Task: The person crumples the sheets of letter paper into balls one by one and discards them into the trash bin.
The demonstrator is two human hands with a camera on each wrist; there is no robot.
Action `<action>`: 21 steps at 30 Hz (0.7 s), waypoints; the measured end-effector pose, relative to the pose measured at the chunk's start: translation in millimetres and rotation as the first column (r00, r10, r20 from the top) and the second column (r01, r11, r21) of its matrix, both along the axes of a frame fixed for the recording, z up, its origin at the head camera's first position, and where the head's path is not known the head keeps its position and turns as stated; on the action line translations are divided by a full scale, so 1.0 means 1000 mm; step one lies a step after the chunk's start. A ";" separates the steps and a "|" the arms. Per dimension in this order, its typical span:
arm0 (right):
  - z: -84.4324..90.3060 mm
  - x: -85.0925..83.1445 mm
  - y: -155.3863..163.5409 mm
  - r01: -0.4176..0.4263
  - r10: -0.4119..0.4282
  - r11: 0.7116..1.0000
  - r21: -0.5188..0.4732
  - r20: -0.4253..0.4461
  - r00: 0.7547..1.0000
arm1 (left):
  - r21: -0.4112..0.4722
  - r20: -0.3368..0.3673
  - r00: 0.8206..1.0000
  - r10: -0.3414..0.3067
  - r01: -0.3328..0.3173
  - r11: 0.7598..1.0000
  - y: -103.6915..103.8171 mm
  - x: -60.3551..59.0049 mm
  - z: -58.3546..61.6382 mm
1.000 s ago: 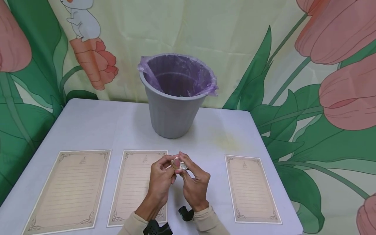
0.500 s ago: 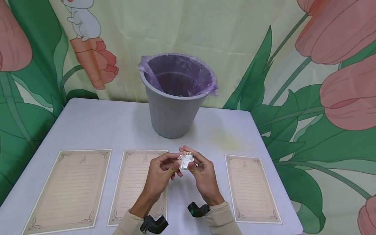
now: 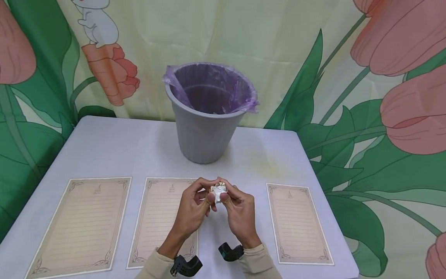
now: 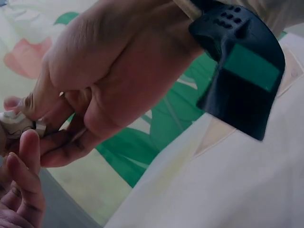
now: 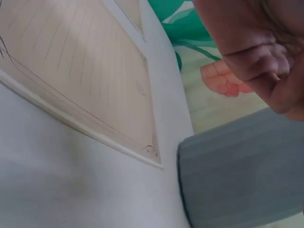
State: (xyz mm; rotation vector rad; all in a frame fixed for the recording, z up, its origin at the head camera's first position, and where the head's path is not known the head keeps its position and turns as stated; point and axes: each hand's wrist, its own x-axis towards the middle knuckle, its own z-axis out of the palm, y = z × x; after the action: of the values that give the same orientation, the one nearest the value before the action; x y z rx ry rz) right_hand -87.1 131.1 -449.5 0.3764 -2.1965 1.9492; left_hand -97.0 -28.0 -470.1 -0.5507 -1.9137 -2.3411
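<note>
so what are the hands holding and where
A crumpled paper ball, pinched between the fingertips of both the left hand and right hand, on opposite sides.

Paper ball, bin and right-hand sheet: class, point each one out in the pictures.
paper ball (image 3: 218,190), head view, crumpled white middle between both hands.
bin (image 3: 203,135), head view, grey front wall.
right-hand sheet (image 3: 297,223), head view, lined centre.
</note>
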 end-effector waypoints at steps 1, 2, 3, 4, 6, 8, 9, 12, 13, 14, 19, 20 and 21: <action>0.000 0.000 -0.001 0.008 -0.008 1.000 -0.003 -0.006 1.000 | 0.010 -0.006 1.000 0.006 -0.006 1.000 0.001 0.001 0.000; -0.001 0.000 -0.001 0.017 -0.017 1.000 -0.005 -0.010 1.000 | 0.020 -0.011 1.000 0.011 -0.011 1.000 0.003 0.001 0.000; -0.001 0.000 -0.002 0.026 -0.026 1.000 -0.010 -0.017 1.000 | 0.025 -0.013 1.000 0.017 -0.017 1.000 0.005 0.002 0.000; -0.001 0.000 -0.003 0.032 -0.033 0.999 -0.018 -0.021 0.999 | 0.027 -0.012 1.000 0.025 -0.024 0.999 0.006 0.002 0.000; -0.002 0.000 -0.004 0.049 -0.050 0.998 -0.031 -0.027 0.998 | 0.027 -0.008 0.999 0.038 -0.038 0.999 0.009 0.002 0.001; -0.003 0.001 -0.005 0.069 -0.071 0.996 -0.051 -0.028 0.997 | 0.026 -0.007 0.999 0.049 -0.048 0.999 0.011 0.003 0.002; -0.003 0.001 -0.006 0.077 -0.079 0.995 -0.062 -0.026 0.997 | 0.022 -0.003 0.998 0.056 -0.056 0.998 0.011 0.003 0.002; -0.003 0.000 -0.008 0.099 -0.101 0.992 -0.079 -0.020 0.995 | 0.019 0.005 0.997 0.076 -0.076 0.997 0.013 0.003 0.002; -0.003 -0.001 -0.009 0.104 -0.106 0.991 -0.081 -0.016 0.994 | 0.019 0.008 0.997 0.082 -0.082 0.996 0.013 0.002 0.002; -0.003 -0.002 -0.009 0.107 -0.109 0.991 -0.078 -0.015 0.994 | 0.021 0.010 0.996 0.087 -0.087 0.996 0.013 0.001 0.002; 0.002 -0.006 -0.008 0.039 -0.038 0.998 -0.055 0.002 0.999 | 0.017 0.003 0.995 0.095 -0.095 0.995 0.007 -0.002 0.009; 0.004 -0.007 -0.006 -0.002 0.002 0.999 -0.046 0.005 1.000 | 0.014 0.007 0.996 0.092 -0.092 0.996 0.004 -0.002 0.012; 0.007 -0.008 -0.005 -0.047 0.047 0.998 -0.034 0.016 0.999 | 0.009 0.015 0.996 0.087 -0.088 0.996 0.001 -0.002 0.014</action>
State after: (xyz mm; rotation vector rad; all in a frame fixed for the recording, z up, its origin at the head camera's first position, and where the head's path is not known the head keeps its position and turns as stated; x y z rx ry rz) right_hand -94.7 126.3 -442.3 0.4115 -2.1812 2.0180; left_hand -99.0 -26.8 -455.9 -0.4412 -1.8913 -2.3049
